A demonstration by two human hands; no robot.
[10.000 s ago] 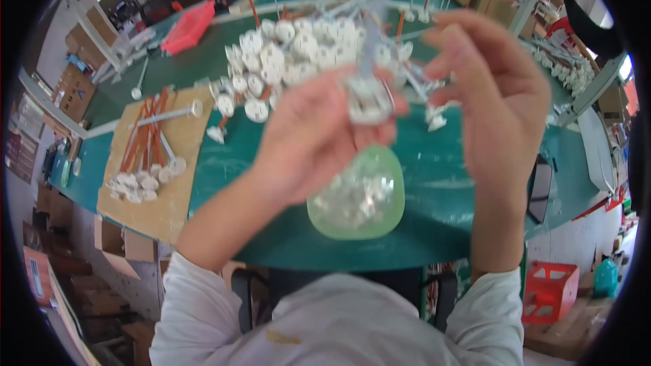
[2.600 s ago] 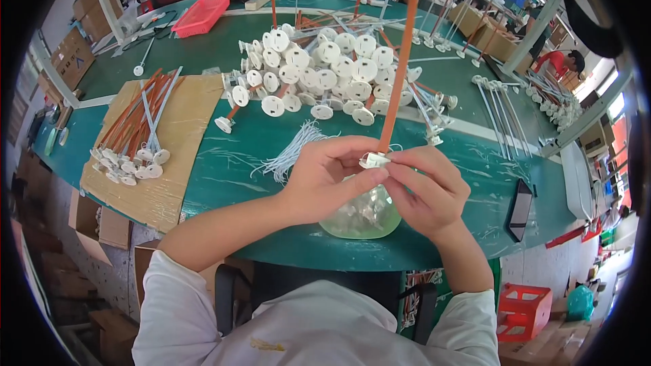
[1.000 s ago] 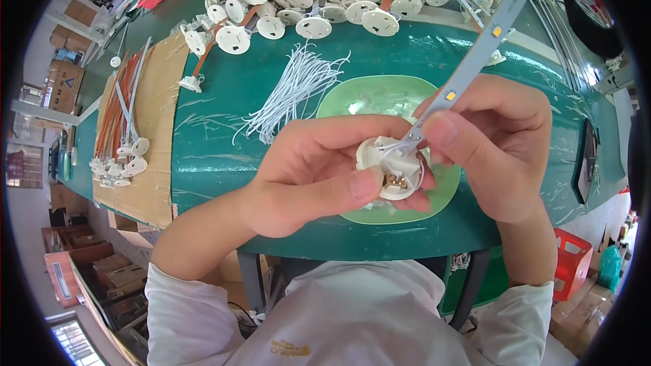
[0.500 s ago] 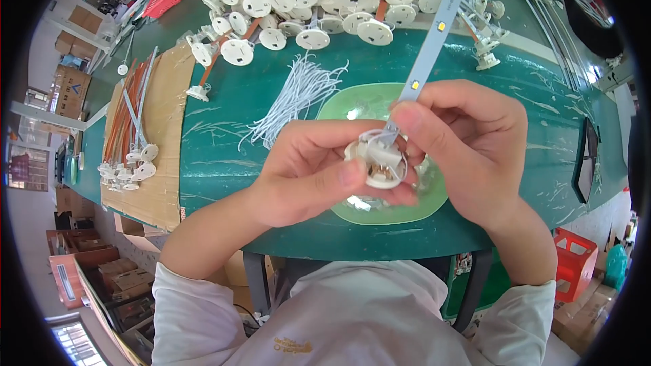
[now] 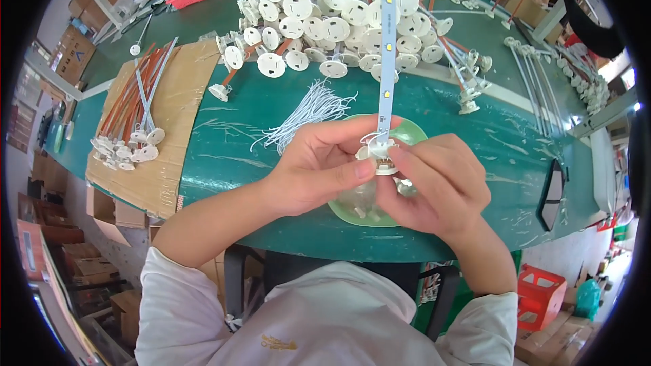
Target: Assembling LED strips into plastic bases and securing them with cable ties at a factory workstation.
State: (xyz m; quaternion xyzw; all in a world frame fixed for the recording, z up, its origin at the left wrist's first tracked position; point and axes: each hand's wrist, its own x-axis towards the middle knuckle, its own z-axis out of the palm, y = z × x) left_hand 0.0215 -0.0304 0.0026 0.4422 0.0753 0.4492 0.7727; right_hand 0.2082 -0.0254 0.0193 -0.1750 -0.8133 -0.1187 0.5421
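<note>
My left hand (image 5: pixel 319 166) is closed around a small white round base (image 5: pixel 385 169), gripping its left side. From that base a light-blue LED strip (image 5: pixel 387 61) with yellow chips stands upright, pointing away from me. The fingers of my right hand (image 5: pixel 441 183) pinch the base from the right, where thin white wires and a small white part show. What exactly the right fingertips press on is partly hidden. Beneath both hands sits a light green bowl (image 5: pixel 412 134) with small clear or white pieces in it.
Beyond the bowl lies a bundle of white wires (image 5: pixel 308 114). A big heap of white round bases (image 5: pixel 332 30) on strips fills the far middle. On the left, cardboard (image 5: pixel 173 142) carries more strips. A dark phone-like slab (image 5: pixel 551 196) lies right; a red stool (image 5: pixel 541 298) stands below.
My right hand has moved from the strip's lower end down to the base, its fingers now pinching there. The strip has swung from leaning right to nearly upright. The view has shifted.
</note>
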